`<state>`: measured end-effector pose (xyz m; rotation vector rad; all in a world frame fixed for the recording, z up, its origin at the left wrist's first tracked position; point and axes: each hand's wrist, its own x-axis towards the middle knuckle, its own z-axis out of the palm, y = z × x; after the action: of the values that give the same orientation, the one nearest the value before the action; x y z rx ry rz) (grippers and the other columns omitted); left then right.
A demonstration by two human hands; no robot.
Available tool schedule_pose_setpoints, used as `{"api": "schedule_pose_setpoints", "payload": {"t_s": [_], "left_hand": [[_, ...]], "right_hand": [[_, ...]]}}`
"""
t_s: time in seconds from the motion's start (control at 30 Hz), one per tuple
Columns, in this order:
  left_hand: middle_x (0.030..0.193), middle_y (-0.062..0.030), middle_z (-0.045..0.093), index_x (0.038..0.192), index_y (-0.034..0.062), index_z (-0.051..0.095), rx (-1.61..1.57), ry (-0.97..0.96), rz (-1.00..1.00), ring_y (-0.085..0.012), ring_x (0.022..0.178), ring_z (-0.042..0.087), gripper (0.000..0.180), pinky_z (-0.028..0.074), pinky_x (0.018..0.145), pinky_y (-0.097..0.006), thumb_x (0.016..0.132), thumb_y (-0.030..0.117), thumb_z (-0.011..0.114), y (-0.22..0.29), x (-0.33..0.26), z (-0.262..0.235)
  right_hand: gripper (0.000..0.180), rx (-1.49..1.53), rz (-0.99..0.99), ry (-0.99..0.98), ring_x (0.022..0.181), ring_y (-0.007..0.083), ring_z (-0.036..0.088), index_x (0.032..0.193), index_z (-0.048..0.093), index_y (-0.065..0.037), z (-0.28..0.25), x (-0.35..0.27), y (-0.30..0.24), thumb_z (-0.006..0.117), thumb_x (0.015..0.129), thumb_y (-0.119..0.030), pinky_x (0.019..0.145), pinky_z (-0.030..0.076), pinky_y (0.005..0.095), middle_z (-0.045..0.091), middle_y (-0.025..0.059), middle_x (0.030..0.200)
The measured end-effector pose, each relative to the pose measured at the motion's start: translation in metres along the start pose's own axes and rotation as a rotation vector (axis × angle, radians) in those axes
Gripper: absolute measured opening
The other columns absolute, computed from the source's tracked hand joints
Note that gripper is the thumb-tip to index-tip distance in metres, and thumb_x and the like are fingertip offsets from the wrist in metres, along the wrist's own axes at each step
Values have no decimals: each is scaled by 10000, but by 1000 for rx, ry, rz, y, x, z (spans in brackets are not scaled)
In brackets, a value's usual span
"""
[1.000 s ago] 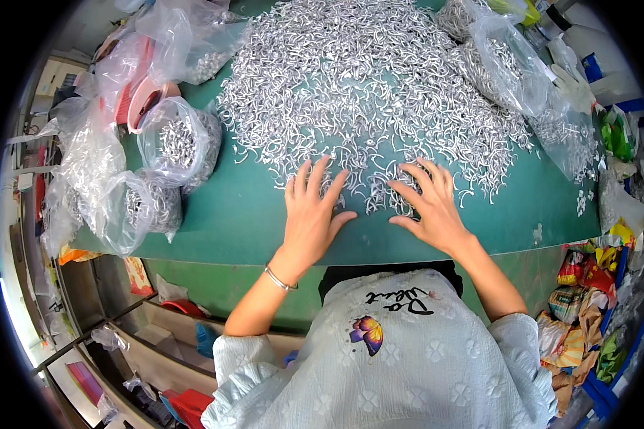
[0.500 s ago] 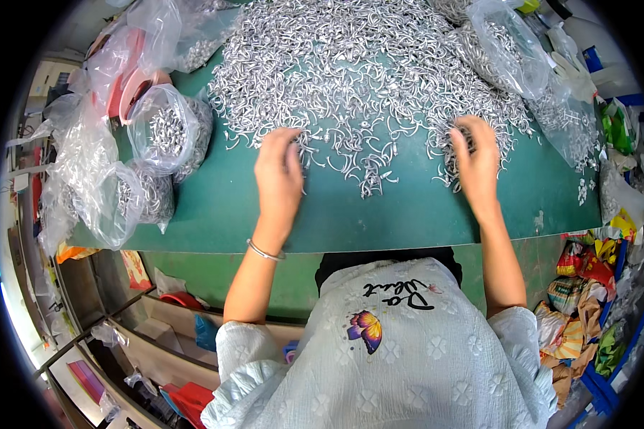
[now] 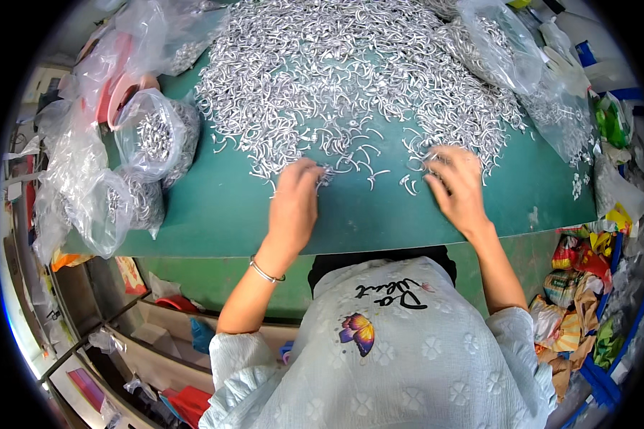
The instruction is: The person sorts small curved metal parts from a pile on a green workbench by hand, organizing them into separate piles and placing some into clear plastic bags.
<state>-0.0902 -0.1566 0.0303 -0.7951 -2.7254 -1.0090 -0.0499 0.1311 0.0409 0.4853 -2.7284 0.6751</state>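
Two hands: left hand (image 3: 293, 204) and right hand (image 3: 459, 187) curl at the near fringe of one heap of silver-coloured curved pieces (image 3: 358, 57), too many to count, at 12 o'clock; whether either grasps any, I cannot tell. Two filled plastic bags (image 3: 187, 136) sit at 9 and 10 o'clock. The shirt (image 3: 408, 365) bears black lettering. Green tabletop (image 3: 365, 222) gives room at 6 o'clock, to its edge.

One fisheye head view, from close above the pale shirt (image 3: 401, 350), steeply downward onto the green tabletop (image 3: 379, 222)
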Motion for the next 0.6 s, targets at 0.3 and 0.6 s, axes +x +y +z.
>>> {"api": "schedule_pose_setpoints", "payload": {"t_s": [0.3,0.6], "left_hand": [[1295,-106,427,1130,65,547,242,-153,24,-302,1208,380,342,251,996,-537,791,88,588,33,8,10],[1284,-128,449,1146,63,540,100,9,-51,-330,1203,405,374,246,1023,-512,783,-25,544,28,6,6]], "right_hand": [[551,3,191,-168,1329,399,170,1237,464,-47,18,-16,-45,668,761,-236,1035,175,566,269,161,1411],[387,154,3,-70,1287,290,321,1122,572,-89,5,14,-35,660,754,-170,1044,217,493,453,83,1307]]}}
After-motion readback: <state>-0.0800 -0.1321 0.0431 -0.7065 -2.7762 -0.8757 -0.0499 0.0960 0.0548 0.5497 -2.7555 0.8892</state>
